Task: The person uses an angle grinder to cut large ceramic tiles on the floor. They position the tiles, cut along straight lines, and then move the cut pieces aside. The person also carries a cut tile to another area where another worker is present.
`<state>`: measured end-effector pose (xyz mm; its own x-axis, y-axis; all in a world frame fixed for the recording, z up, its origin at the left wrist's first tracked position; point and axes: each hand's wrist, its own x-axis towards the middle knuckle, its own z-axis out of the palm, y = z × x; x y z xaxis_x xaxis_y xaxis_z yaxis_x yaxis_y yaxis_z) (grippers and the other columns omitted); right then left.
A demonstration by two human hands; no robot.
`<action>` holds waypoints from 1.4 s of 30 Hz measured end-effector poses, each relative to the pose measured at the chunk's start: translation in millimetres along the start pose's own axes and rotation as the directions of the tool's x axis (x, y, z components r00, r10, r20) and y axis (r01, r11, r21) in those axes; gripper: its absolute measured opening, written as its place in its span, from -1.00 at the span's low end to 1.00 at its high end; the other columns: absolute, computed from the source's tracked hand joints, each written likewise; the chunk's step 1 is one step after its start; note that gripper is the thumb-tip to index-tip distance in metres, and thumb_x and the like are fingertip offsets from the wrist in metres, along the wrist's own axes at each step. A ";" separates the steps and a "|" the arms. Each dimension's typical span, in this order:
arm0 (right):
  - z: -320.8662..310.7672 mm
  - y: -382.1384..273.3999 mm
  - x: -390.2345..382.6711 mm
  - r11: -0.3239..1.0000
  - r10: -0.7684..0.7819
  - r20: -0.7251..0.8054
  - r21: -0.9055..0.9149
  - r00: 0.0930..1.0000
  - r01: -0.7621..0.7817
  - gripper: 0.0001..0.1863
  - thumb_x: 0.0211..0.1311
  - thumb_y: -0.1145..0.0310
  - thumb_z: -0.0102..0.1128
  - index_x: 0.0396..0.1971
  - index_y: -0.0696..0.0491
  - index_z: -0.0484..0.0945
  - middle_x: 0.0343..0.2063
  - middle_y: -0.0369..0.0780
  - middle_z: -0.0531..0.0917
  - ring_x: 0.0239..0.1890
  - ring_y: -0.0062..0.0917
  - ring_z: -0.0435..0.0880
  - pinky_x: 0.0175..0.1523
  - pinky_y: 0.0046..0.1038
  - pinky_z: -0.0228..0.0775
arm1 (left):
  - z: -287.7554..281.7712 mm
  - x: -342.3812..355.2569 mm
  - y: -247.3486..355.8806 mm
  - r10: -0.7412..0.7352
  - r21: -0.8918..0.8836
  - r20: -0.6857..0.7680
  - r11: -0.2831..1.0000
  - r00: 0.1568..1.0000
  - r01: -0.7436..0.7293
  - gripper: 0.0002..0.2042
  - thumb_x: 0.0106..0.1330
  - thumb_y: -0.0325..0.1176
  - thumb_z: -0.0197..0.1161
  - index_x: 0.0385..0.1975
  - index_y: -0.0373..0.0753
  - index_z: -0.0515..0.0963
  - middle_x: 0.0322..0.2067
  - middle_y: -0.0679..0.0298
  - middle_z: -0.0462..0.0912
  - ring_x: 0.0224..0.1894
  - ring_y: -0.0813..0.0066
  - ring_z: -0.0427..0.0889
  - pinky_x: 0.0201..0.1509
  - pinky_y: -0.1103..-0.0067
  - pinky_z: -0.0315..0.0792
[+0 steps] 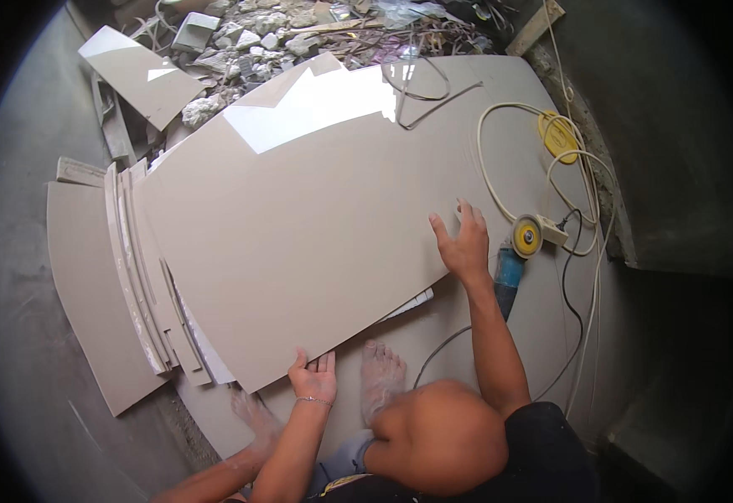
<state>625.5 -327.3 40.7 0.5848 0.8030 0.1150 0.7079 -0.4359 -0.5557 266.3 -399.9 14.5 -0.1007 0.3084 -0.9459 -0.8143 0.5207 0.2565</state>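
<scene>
A large beige tile (282,243) with a glossy face lies slanted before me. My left hand (313,381), palm up, grips its near edge, the fingers partly hidden at the rim. Beside the tile's right end is my right hand (465,250), thumb and fingers spread apart. A small dark tip shows by its fingertips; I cannot make out what it is. Just right of that hand rests a blue angle grinder (509,270) with a yellow-centred disc (526,236). Under the large tile's near edge a white ribbed piece (408,307) peeks out.
Narrow tile strips (136,277) and another tile (94,293) lie at the left. Rubble (257,33) covers the far side, with a tile offcut (144,75) beside it. A white extension cord (485,159), a yellow object (559,137) and a dark strap (433,109) lie at the right and back.
</scene>
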 end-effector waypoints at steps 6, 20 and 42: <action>30.5 -13.6 52.6 0.951 0.294 0.167 -0.146 0.941 -0.271 -0.09 0.22 -0.31 0.31 0.10 0.35 0.57 -0.03 0.25 0.70 0.09 0.11 0.70 0.22 -0.11 0.50 | 7.8 -11.7 -5.0 0.101 -0.008 0.029 0.995 0.994 -0.101 -0.58 0.54 -0.20 0.24 0.23 -0.33 0.42 0.19 0.10 0.53 0.34 0.06 0.47 0.54 0.08 0.28; 3.9 -49.4 -55.9 0.971 0.237 0.329 -0.059 0.914 -0.231 -0.39 0.41 -0.10 0.24 -0.38 0.29 0.51 -0.50 0.15 0.61 -0.41 0.01 0.61 -0.19 -0.06 0.43 | -32.9 -25.9 80.9 0.361 0.080 -0.197 0.932 0.911 -0.352 -0.54 0.56 -0.18 0.22 0.25 -0.37 0.34 0.18 0.06 0.49 0.23 0.03 0.51 0.40 -0.12 0.28; 306.6 -328.0 238.6 0.811 -0.468 0.479 -0.100 0.742 0.576 -0.08 -0.12 -0.65 0.25 -0.55 0.11 0.70 -0.46 -0.03 0.77 -0.25 -0.16 0.78 0.13 0.01 0.40 | -24.5 -17.0 40.2 0.417 0.093 -0.469 0.900 0.778 -0.426 -0.60 0.62 -0.10 0.11 0.20 -0.27 0.31 0.10 0.13 0.54 0.08 0.25 0.61 0.01 0.21 0.60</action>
<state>411.4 131.8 -2.1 -0.0873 0.9950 -0.0491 0.9510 0.0686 -0.3016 221.3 -403.7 36.1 -0.6864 0.0840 -0.7224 -0.6364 0.4115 0.6525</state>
